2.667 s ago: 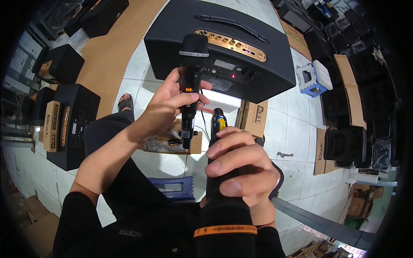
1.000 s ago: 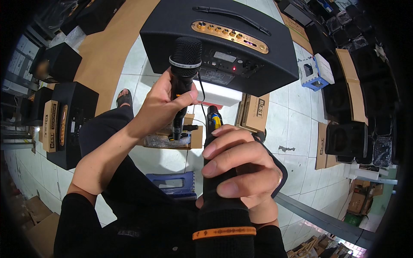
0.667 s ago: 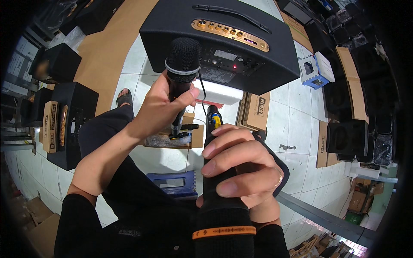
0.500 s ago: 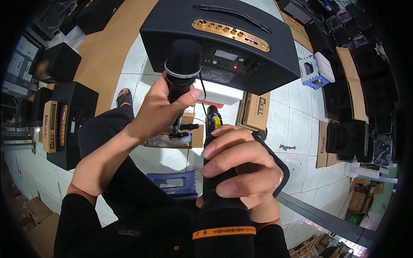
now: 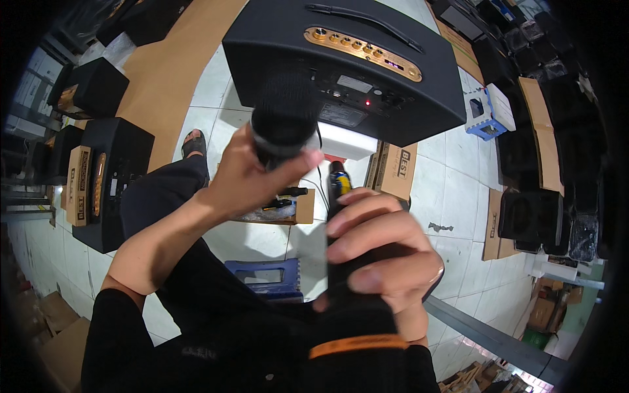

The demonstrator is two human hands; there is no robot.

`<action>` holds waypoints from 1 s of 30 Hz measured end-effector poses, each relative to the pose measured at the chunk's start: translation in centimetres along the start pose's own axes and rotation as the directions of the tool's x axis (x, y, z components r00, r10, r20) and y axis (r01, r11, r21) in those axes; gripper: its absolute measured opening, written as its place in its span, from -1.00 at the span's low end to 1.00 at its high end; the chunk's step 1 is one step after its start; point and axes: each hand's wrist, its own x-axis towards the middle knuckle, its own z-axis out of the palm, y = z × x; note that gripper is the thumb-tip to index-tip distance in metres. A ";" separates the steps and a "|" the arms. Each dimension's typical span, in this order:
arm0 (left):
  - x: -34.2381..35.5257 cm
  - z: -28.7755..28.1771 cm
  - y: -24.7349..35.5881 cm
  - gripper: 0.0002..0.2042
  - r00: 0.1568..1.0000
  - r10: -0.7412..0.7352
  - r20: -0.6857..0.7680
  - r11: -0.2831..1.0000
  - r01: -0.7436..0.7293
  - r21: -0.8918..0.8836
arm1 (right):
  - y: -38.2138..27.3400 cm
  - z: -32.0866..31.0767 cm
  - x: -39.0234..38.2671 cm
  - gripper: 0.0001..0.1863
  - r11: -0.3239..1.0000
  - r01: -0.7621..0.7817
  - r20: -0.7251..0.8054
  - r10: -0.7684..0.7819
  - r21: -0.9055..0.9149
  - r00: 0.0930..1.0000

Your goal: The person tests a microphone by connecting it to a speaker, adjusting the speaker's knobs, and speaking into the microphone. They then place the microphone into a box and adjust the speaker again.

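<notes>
My left hand (image 5: 246,173) is closed around a black microphone (image 5: 285,114) with a mesh head, its head tilted up toward me and smeared by motion. In my right hand (image 5: 393,252) is a second black microphone (image 5: 360,321), its fingers wrapped round the body. That one has an orange band near its head, which points down toward my chest, while its yellow-marked tail end points away from me. Beyond both hands stands a large black speaker (image 5: 255,62) with a carrying handle, a gold knob panel (image 5: 363,52) and a lit red light on its rear.
An open cardboard box (image 5: 304,206) with black items and clear wrap lies on the tiled floor below my hands. A blue plastic stool (image 5: 267,272) is close to my legs. More speakers (image 5: 114,177) stand left; a blue-and-white stool (image 5: 485,111) and stacked black units are right.
The head view has shifted slightly, so the speaker appears further right and higher. Both microphones moved a little to the right in the picture, still held; the left one is now blurred.
</notes>
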 end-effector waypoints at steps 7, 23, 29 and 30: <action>-3.2 1.3 2.6 -0.57 0.606 0.693 0.391 0.625 -0.775 0.095 | 0.8 -5.7 -1.9 -0.25 0.999 -0.023 -0.183 0.015 -0.039 0.983; -3.6 -0.3 3.2 -0.60 0.568 0.769 0.294 0.557 -0.820 0.130 | 4.0 -2.6 -0.9 -0.37 0.900 -0.422 -0.484 0.322 -0.111 0.814; -3.3 -0.5 3.1 -0.58 0.546 0.782 0.300 0.529 -0.837 0.144 | 3.9 -2.6 -0.3 -0.30 0.940 -0.332 -0.498 0.254 -0.074 0.829; -3.6 -0.5 2.9 -0.58 0.551 0.778 0.302 0.531 -0.834 0.154 | 3.8 -2.6 -0.4 -0.29 0.945 -0.324 -0.490 0.258 -0.052 0.832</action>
